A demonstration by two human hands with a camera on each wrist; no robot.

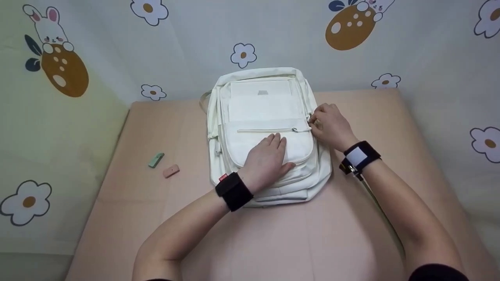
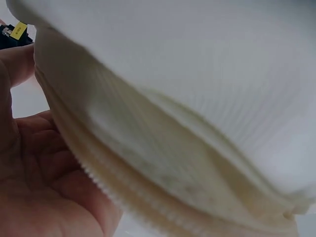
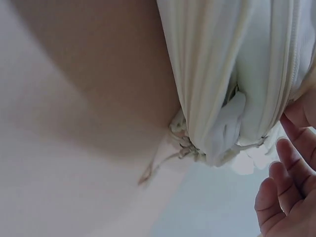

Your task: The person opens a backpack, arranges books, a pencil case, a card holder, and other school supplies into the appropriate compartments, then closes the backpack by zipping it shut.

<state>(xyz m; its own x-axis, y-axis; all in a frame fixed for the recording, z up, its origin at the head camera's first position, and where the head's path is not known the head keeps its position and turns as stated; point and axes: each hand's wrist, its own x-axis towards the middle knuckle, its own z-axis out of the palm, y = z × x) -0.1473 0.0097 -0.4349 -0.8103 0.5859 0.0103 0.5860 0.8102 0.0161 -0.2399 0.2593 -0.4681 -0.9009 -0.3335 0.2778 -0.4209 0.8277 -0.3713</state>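
A cream-white backpack (image 1: 258, 105) lies on the table with its front facing up. My left hand (image 1: 267, 160) rests on its front pocket, the fingers extended below a short horizontal zipper (image 1: 265, 130). In the left wrist view, a gaping pocket edge with zipper teeth (image 2: 113, 190) runs beside the left palm (image 2: 54, 173). My right hand (image 1: 332, 123) pinches at the zipper on the backpack's right side, thumb and index finger together. In the right wrist view, the right hand (image 3: 294, 182) is at that zippered edge (image 3: 291, 64); its fingertips hide the exact piece held.
Left of the backpack, a green eraser-like block (image 1: 156, 160) and a pink one (image 1: 171, 171) lie on the pinkish tabletop (image 1: 129, 218). A patterned curtain (image 1: 195, 47) stands behind and at both sides. A cable (image 1: 381, 207) runs along the right forearm.
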